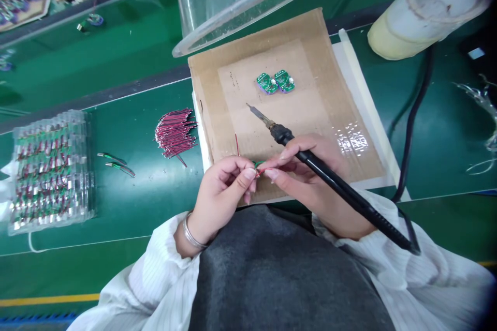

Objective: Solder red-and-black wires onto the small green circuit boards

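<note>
My left hand (227, 183) is closed in a pinch on a thin red wire (236, 145), which sticks up past the fingers. Between both sets of fingertips lies another red stretch of wire, with a bit of green (257, 164) behind it; the fingers cover most of this. A black soldering iron (330, 173) rests in my right hand (310, 181), its tip pointing up and left over the cardboard (217, 134). The thumb and finger of that hand also pinch the red wire end. Two green circuit boards (275, 83) lie side by side farther back on the cardboard.
Left of the cardboard is a bundle of red and black wires (176, 132), then two small wired parts (118, 163) and stacked clear trays (50, 170) of parts. A clear plastic shield (248, 0) overhangs the back. At right stand a whitish cylinder (423, 15) and a black cable (413, 114).
</note>
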The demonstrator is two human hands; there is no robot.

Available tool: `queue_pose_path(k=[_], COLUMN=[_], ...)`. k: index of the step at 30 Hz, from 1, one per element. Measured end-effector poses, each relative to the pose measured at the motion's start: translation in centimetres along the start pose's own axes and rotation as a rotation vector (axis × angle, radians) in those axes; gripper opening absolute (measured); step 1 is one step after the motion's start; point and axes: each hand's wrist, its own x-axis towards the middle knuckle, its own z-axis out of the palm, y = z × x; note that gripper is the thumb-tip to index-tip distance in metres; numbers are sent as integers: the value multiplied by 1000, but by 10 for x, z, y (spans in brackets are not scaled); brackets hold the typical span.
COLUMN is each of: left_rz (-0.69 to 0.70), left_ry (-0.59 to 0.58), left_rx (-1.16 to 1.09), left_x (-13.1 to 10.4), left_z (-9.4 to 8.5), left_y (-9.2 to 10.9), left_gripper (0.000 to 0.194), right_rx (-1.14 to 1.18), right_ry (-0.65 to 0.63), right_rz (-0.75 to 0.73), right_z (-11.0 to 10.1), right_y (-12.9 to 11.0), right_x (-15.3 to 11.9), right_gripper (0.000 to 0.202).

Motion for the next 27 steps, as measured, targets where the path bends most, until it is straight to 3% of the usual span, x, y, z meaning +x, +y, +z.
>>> queue_pose_path(k=[6, 11, 14, 20, 23, 27], left_rz=[-134, -190, -102, 301, 383, 341], left_ry=[-133, -149, -102, 53, 85, 99], left_rx=[-115, -112, 79, 679, 741, 702], left_x=[1, 1, 1, -1, -2, -4], left_z=[0, 1, 2, 3, 3, 3], left_y=[1, 0, 1, 6, 7, 6], left_gripper=[24, 27, 26, 15, 15, 17], right_rx=[84, 78, 10, -154, -273, -353], right_ry=[-36, -53, -32, 9, 32, 19], right_rz=[-3, 34, 11, -82, -180, -243], right_z=[0, -1, -1, -2, -2, -3], right_y=[3, 2, 5, 8, 6, 3], right_x=[1, 0, -2, -4, -2, 0], right_gripper=[26, 30, 29, 27, 25, 22])
